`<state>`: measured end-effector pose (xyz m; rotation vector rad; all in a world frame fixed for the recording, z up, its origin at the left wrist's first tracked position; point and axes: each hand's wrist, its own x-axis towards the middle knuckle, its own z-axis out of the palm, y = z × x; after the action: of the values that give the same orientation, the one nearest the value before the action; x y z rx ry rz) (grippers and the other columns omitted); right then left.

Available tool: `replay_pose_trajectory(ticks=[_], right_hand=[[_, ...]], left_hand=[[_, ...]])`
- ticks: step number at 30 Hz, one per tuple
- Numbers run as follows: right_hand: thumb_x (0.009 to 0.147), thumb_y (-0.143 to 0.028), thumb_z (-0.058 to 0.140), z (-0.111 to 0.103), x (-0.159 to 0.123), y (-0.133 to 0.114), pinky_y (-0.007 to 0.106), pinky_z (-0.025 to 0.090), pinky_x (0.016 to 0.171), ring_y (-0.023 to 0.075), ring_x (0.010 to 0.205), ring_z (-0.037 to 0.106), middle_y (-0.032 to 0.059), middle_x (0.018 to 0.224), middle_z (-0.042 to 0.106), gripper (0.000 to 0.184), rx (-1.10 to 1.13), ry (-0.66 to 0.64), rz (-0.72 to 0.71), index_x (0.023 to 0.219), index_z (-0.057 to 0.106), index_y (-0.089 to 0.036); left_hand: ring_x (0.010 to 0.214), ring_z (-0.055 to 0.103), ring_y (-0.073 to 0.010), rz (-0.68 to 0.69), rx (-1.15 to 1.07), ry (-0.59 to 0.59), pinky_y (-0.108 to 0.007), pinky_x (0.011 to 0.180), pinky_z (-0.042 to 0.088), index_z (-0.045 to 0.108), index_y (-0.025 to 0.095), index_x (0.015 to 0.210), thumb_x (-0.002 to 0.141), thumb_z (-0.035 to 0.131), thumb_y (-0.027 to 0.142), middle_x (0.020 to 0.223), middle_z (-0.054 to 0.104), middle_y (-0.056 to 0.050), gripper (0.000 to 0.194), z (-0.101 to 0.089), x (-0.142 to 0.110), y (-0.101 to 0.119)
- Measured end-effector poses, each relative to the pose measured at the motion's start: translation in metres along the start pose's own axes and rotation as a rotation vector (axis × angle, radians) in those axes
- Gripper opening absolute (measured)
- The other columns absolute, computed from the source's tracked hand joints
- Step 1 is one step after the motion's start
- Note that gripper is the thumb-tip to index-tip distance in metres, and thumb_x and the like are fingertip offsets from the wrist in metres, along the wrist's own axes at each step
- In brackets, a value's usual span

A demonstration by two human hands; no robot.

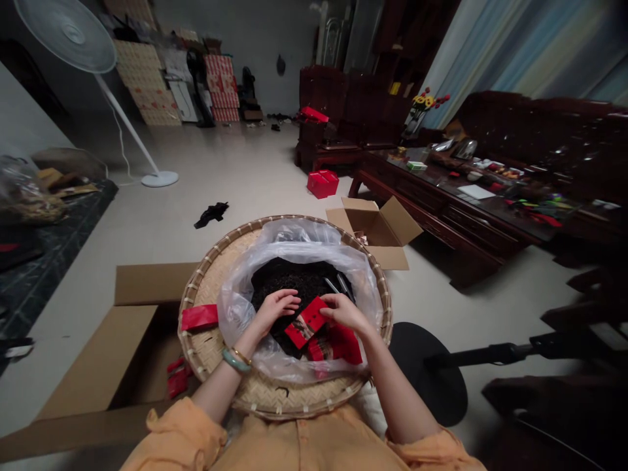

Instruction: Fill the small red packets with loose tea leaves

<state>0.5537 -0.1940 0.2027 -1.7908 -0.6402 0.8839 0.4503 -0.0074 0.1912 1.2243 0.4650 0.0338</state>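
Dark, loose tea-like leaves (289, 281) fill a clear plastic bag (240, 314) lined across a round bamboo tray (275, 399). My right hand (346, 313) is shut on the top of a red packet (307, 322), holding it tilted above the leaves. My left hand (277, 309) lies palm down beside that packet, its fingers curled over the leaves. More red packets (338, 347) lie in the bag below my right hand. Two slim silvery items (338, 284) stick out of the leaves. A loose red packet (199, 317) sits on the tray's left side.
An open cardboard box (118, 353) with red packets (177, 378) inside stands at my left. A smaller open carton (377, 226) sits behind the tray. A round black stand base (426, 373) is at my right. A cluttered wooden table (441, 196) lines the right.
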Motion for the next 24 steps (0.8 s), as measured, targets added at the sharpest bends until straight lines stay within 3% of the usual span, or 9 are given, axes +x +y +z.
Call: replay_pose_trajectory(ticks=[2,4,7,10,14,20,24], right_hand=[[0.071,-0.021,0.055,-0.003,0.000,-0.002,0.023,0.048,0.049,0.0147,0.058,0.060,0.0026,0.080,0.068,0.029,0.071,0.024,-0.069,0.098,0.064,-0.016],[0.071,-0.019,0.056,-0.002,0.001,-0.003,0.029,0.053,0.060,0.0185,0.071,0.064,0.0048,0.088,0.069,0.034,0.048,0.134,-0.138,0.103,0.063,-0.016],[0.074,-0.016,0.055,0.006,0.002,0.000,0.036,0.051,0.080,0.0217,0.091,0.062,0.0079,0.102,0.067,0.037,-0.160,0.385,-0.263,0.110,0.062,-0.019],[0.080,-0.016,0.049,0.019,0.001,0.006,0.039,0.046,0.092,0.0225,0.103,0.058,0.0110,0.114,0.061,0.040,-0.372,0.539,-0.407,0.119,0.058,-0.021],[0.087,-0.016,0.042,0.029,0.000,0.016,0.042,0.042,0.098,0.0230,0.112,0.053,0.0120,0.120,0.058,0.041,-0.496,0.605,-0.504,0.126,0.052,-0.020],[0.090,-0.014,0.035,0.031,0.002,0.023,0.041,0.039,0.102,0.0207,0.121,0.047,0.0120,0.130,0.052,0.043,-0.524,0.599,-0.595,0.131,0.046,-0.018],[0.090,-0.016,0.038,0.034,0.001,0.022,0.039,0.040,0.100,0.0208,0.120,0.046,0.0124,0.129,0.051,0.039,-0.506,0.599,-0.631,0.126,0.052,-0.019]], left_hand=[[0.071,0.065,-0.0157,0.023,0.110,-0.067,-0.024,0.064,0.050,0.068,0.013,0.093,0.067,0.070,0.025,0.085,0.072,-0.009,0.029,0.007,0.000,-0.002],[0.064,0.064,-0.0158,0.051,0.203,-0.078,-0.023,0.059,0.048,0.071,0.014,0.083,0.062,0.072,0.023,0.075,0.072,-0.006,0.023,0.013,0.001,-0.004],[0.055,0.062,-0.0158,0.084,0.237,0.015,-0.024,0.053,0.045,0.071,0.013,0.072,0.061,0.071,0.025,0.064,0.071,-0.003,0.016,0.020,0.004,-0.008],[0.057,0.063,-0.0162,0.107,0.216,0.075,-0.025,0.056,0.046,0.071,0.014,0.073,0.062,0.070,0.026,0.066,0.071,-0.004,0.016,0.023,0.006,-0.011],[0.059,0.064,-0.0170,0.117,0.196,0.125,-0.026,0.058,0.048,0.070,0.015,0.074,0.061,0.071,0.025,0.068,0.072,-0.004,0.016,0.023,0.007,-0.014],[0.060,0.064,-0.0166,0.103,0.172,0.148,-0.026,0.060,0.049,0.070,0.014,0.076,0.061,0.072,0.027,0.069,0.072,-0.005,0.020,0.023,0.006,-0.015],[0.060,0.064,-0.0170,0.097,0.160,0.149,-0.026,0.060,0.049,0.070,0.014,0.077,0.062,0.071,0.027,0.070,0.072,-0.005,0.020,0.023,0.005,-0.013]])
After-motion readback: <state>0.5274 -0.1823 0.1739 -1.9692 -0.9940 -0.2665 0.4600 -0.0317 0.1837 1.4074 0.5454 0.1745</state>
